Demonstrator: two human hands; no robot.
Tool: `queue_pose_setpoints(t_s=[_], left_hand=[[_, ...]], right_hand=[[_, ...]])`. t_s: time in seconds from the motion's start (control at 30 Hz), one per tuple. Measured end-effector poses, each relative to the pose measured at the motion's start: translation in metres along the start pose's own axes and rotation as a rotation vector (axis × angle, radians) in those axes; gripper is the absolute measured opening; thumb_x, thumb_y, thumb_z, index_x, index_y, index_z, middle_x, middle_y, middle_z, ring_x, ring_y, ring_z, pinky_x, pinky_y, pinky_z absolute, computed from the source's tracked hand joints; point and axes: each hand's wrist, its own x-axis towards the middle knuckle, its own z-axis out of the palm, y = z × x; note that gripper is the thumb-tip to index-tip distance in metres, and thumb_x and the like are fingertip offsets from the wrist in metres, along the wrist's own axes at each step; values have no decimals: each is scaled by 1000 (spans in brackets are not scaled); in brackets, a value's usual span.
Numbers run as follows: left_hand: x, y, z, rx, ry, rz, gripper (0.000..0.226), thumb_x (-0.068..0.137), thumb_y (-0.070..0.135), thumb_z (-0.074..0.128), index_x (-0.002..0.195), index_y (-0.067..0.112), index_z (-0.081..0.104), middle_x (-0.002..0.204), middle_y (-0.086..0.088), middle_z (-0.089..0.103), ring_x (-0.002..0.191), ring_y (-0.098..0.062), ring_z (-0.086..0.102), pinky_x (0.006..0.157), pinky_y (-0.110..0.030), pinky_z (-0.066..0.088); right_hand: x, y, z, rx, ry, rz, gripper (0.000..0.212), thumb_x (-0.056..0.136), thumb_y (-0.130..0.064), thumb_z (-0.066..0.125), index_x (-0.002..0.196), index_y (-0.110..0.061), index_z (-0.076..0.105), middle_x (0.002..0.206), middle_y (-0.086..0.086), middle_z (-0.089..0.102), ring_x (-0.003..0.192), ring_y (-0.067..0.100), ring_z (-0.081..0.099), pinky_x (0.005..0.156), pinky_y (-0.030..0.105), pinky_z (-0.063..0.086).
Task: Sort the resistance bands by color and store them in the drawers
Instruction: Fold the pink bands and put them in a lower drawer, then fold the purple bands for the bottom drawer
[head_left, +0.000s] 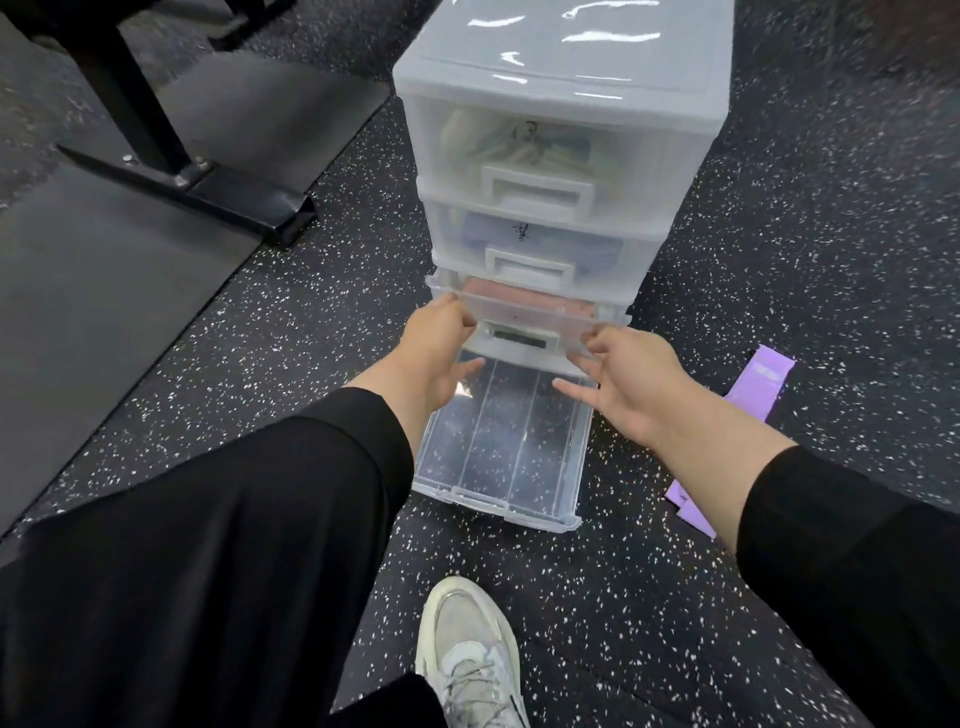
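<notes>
A white translucent drawer unit (561, 73) stands on the speckled floor. Its top drawer (535, 150) shows greenish bands, the second drawer (524, 249) purple ones. The third drawer (519, 312) is slightly pulled out with pink-red bands inside. My left hand (434, 353) grips its left front corner and my right hand (623, 374) grips its right front corner. Below it the bottom drawer (498, 467) is pulled far out and looks empty. Two purple bands lie on the floor at right, one (761, 382) farther away and one (688, 506) partly hidden by my right forearm.
A black machine base and leg (171, 171) stand on a dark mat (104, 291) at left. My white shoe (467, 660) is on the floor just in front of the open bottom drawer.
</notes>
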Motion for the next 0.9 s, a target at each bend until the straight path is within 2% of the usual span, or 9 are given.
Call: queue_pose_setpoints(t_s=[0.1,0.17,0.23,0.37,0.53,0.6,0.7,0.8,0.9], left_hand=[[7,1,3,8,1,-2,39,95,-6,38,82,28,52,102,9,50,118,-22,50,107,-54,47],[12,2,4,21,1,0,36,93,-6,39,78,25,48,98,6,48,113,-24,48,106,-56,47],[15,4,5,28,-3,4,35,94,-6,40,79,25,49,96,5,46,110,-24,47,105,-56,48],[15,9,9,33,-36,30,39,95,-6,41,86,30,55,102,8,50,114,-21,49,104,-54,48],[12,7,11,72,-54,54,34,94,-6,41,83,25,51,124,1,46,120,-23,46,106,-56,48],[11,2,16,80,-15,60,26,95,-4,42,92,18,55,125,0,46,119,-23,47,104,-53,50],[3,-15,36,112,58,18,23,100,5,42,111,18,57,107,0,55,111,-22,54,100,-49,51],[-6,-42,63,312,59,82,23,100,12,41,108,21,61,100,-1,64,99,-26,61,95,-47,52],[-21,-64,100,573,-45,196,35,96,17,42,123,19,63,108,-9,73,101,-30,69,88,-43,56]], right_hand=[[5,-3,0,-11,-4,5,32,96,7,43,127,10,52,142,16,48,130,27,55,76,47,63],[6,-5,1,-36,7,-4,42,96,8,42,138,13,43,139,23,48,132,30,55,74,45,62],[6,-7,1,-67,8,-15,45,96,9,41,141,13,38,148,26,40,134,30,52,74,44,61],[6,-12,0,-81,0,1,25,98,6,42,118,1,55,149,22,42,132,31,53,70,43,60],[8,-14,-5,-134,15,9,47,95,7,42,142,9,41,159,27,24,146,43,28,79,46,60],[5,-12,-10,-172,-9,-3,42,96,3,43,137,-1,51,153,30,36,141,45,38,83,46,61],[2,-2,-30,-289,5,-73,48,102,-11,48,150,-14,43,143,3,52,124,23,58,90,45,61],[-3,13,-66,-468,94,-156,41,103,-19,49,144,-17,51,133,-1,64,111,16,66,84,39,63],[-15,26,-114,-694,186,-201,36,100,-26,50,134,-22,60,120,-5,70,105,16,69,89,46,60]])
